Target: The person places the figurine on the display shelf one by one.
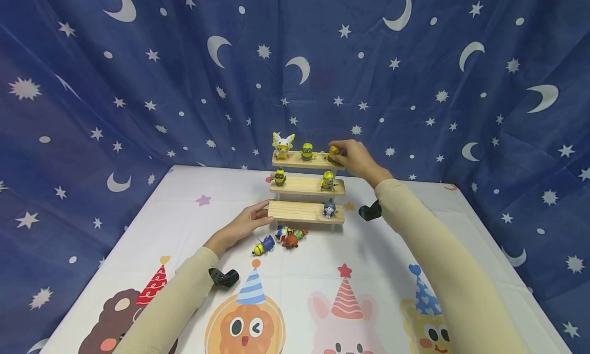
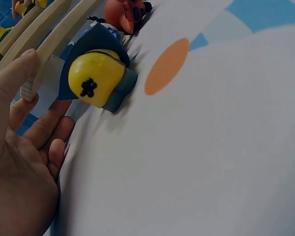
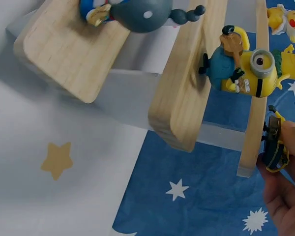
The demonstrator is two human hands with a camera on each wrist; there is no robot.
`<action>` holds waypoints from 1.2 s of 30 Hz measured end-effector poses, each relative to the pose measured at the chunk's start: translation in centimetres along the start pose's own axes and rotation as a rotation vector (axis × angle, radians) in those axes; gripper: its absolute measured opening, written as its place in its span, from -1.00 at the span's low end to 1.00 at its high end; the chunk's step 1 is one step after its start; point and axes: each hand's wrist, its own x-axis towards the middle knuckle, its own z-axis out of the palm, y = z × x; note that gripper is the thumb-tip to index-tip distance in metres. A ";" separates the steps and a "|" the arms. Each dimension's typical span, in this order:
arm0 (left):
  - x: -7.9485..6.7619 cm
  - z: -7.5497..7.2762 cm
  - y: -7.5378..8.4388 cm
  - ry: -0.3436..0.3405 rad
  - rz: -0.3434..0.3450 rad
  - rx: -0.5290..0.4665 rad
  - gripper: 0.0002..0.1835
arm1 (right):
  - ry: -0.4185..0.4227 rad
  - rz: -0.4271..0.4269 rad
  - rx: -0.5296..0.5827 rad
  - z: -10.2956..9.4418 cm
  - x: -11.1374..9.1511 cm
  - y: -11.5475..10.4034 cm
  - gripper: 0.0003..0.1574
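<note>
A three-step wooden display shelf (image 1: 304, 184) stands on the table. My right hand (image 1: 359, 162) pinches a small yellow and dark minion figurine (image 3: 273, 145) at the right end of the top step. My left hand (image 1: 244, 225) grips the left end of the bottom step, thumb (image 2: 27, 66) on top and fingers lower down. On the top step stand a white-eared figurine (image 1: 282, 145) and a minion figurine (image 1: 307, 151). The middle step bears a minion with dark goggles (image 1: 279, 177) and a one-eyed minion (image 3: 246, 69). A grey-blue figurine (image 1: 329, 209) stands at the bottom right.
In front of the shelf lies a caped minion figurine (image 1: 264, 246), close to my left hand. Beside it is a small heap of figurines, among them a red-brown one (image 1: 291, 240). A blue star-patterned curtain (image 1: 304, 103) hangs behind the white printed tablecloth (image 1: 396, 272).
</note>
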 end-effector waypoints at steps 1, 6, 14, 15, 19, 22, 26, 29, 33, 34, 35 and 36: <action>0.0 0.0 0.0 -0.001 0.000 0.000 -0.19 | 0.000 0.001 0.003 0.0 0.0 0.0 -0.41; 0.0 -0.1 0.0 -0.004 -0.006 -0.001 -0.18 | 0.010 0.015 0.017 0.0 0.1 0.0 -0.42; 0.0 -0.2 0.1 -0.004 -0.008 0.004 -0.17 | 0.020 0.018 0.041 0.2 0.1 0.0 -0.40; 0.0 -0.2 0.1 -0.006 -0.008 0.003 -0.18 | 0.017 0.019 0.047 0.2 0.0 -0.1 -0.39; 0.1 -0.1 -0.1 -0.009 -0.008 -0.009 -0.18 | -0.003 0.030 0.068 0.3 0.1 0.0 -0.33; 0.1 0.0 -0.1 -0.003 -0.015 -0.024 -0.18 | -0.002 0.033 0.076 0.3 0.1 0.0 -0.30; 0.1 0.0 0.0 0.005 -0.017 -0.026 -0.17 | 0.001 0.028 0.077 0.3 0.1 0.0 -0.30; 0.1 0.0 -0.1 0.003 -0.008 -0.021 -0.17 | 0.003 0.027 0.072 0.3 0.0 -0.1 -0.31; 0.1 0.0 -0.1 -0.002 0.000 -0.013 -0.18 | 0.008 0.030 0.069 0.3 -0.1 -0.2 -0.33; 0.1 0.0 -0.1 -0.003 0.001 -0.009 -0.18 | 0.009 0.030 0.070 0.3 -0.1 -0.1 -0.33; 0.0 0.0 -0.1 -0.005 0.001 -0.007 -0.18 | 0.010 0.031 0.072 0.4 -0.1 -0.1 -0.34; 0.0 0.0 0.0 -0.007 0.001 -0.005 -0.18 | 0.012 0.031 0.073 0.4 -0.1 -0.1 -0.34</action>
